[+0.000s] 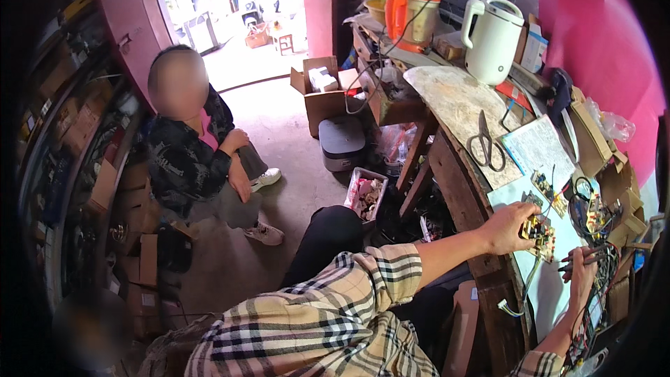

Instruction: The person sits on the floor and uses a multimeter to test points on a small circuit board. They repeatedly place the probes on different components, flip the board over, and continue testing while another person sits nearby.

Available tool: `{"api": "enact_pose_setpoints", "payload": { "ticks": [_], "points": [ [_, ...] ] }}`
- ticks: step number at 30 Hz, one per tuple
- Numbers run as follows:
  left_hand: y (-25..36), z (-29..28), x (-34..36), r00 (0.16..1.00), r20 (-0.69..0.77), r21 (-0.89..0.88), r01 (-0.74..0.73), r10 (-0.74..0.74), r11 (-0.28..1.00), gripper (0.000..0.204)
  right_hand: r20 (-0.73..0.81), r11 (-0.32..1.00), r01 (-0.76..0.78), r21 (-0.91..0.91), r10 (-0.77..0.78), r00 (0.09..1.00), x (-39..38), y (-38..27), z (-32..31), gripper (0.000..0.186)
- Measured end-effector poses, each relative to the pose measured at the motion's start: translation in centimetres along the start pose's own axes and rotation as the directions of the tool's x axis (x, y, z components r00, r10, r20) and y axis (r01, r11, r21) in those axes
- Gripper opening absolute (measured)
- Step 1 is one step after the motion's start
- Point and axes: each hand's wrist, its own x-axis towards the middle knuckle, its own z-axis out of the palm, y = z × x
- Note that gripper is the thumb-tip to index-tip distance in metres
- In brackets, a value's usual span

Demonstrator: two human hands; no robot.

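My left hand (509, 230) grips a small circuit board (539, 237) with yellow components, held over a white sheet (520, 283) on the workbench; a bundle of wires with a white plug dangles below it. My right hand (579, 272) is closed on dark pen-like probes (590, 253), just below and right of that board. Another small board (548, 192) lies above my left hand, and a third board (597, 213) sits among tangled cables to the right. Large scissors (487, 146) rest on a stained mat (447, 87) beside a printed sheet (541, 143).
A seated person (188, 146) in dark jacket faces me from the left, beside crowded shelves (77, 132). A white kettle-like appliance (492, 45) and orange appliance (408, 14) stand at the bench's back. Cardboard boxes (314, 105), a grey bin (342, 146) and a doorway are ahead.
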Motion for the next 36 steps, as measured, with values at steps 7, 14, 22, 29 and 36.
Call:
{"api": "enact_pose_setpoints", "payload": {
  "ticks": [7,14,22,29,36],
  "points": [
    [-0.3,0.2,0.1,0.998,0.004,-0.049,0.058,-0.057,0.997,0.061,-0.03,0.995,-0.024,0.101,0.027,0.999,-0.5,-1.8,0.9,0.03],
    [-0.3,0.0,0.0,0.998,-0.012,-0.066,0.059,-0.06,0.996,0.059,-0.018,0.951,0.206,-0.231,-0.216,0.976,-0.3,-0.6,0.9,0.03],
    [0.2,-0.3,0.0,0.998,-0.016,-0.056,0.068,-0.069,0.996,0.061,-0.002,1.0,-0.001,-0.01,0.001,1.0,-0.3,-1.5,0.8,0.029],
    [0.3,-0.4,-0.1,0.996,-0.019,-0.048,0.084,-0.085,0.995,0.061,0.015,0.998,0.045,-0.043,-0.044,0.999,0.3,-0.5,0.5,0.028],
    [0.4,-0.3,0.0,0.994,0.0,-0.062,0.112,-0.112,0.992,0.062,0.008,0.998,0.048,-0.04,-0.048,0.999,0.6,0.5,0.3,0.028]
  ]
}}
